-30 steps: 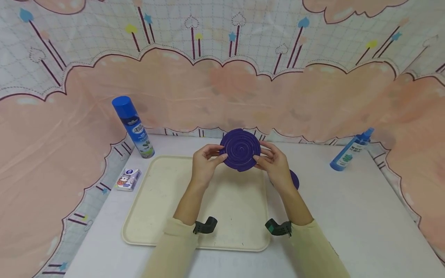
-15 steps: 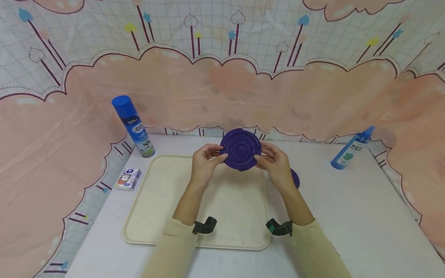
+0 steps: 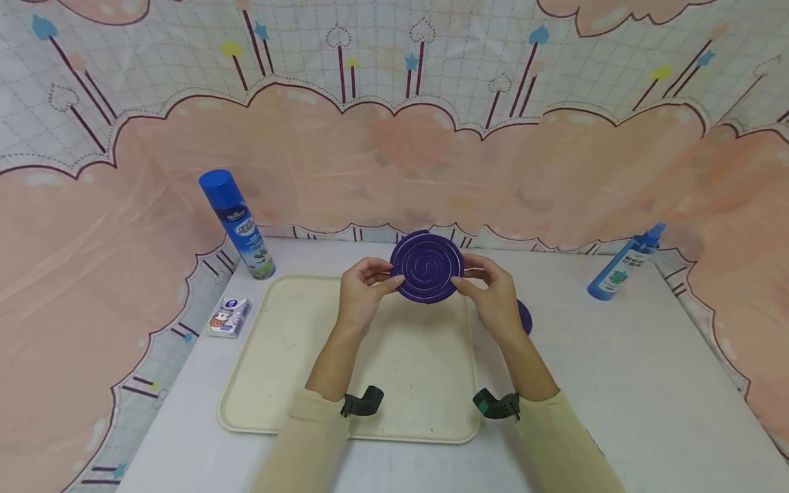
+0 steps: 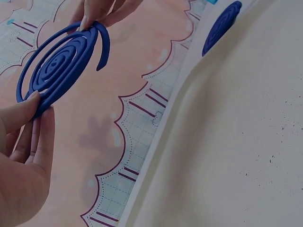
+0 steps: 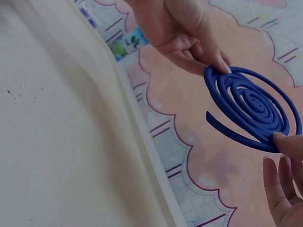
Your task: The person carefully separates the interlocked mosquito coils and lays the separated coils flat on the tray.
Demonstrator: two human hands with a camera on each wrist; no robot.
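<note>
Two-handed hold on a spiral coil, dark purple in the head view. The left grip [image 3: 361, 293] pinches the coil [image 3: 427, 267] at its left rim, thumb on the near face and fingers behind; the right grip [image 3: 495, 294] pinches the opposite rim likewise. The coil is thus suspended between both grips, raised and apart from the cream tray [image 3: 296, 349] below them. In both wrist views a loose outer end projects from the coil beside the right grip. A second coil [image 3: 525, 318], partly hidden by the right wrist, lies on the worktop [image 3: 647, 383] right of the tray. A blue spray can [image 3: 237, 226] stands left of the left grip, with a small printed pack [image 3: 229, 318] nearer the viewer; a blue spray bottle [image 3: 621, 268] stands well to the right grip's right.
</note>
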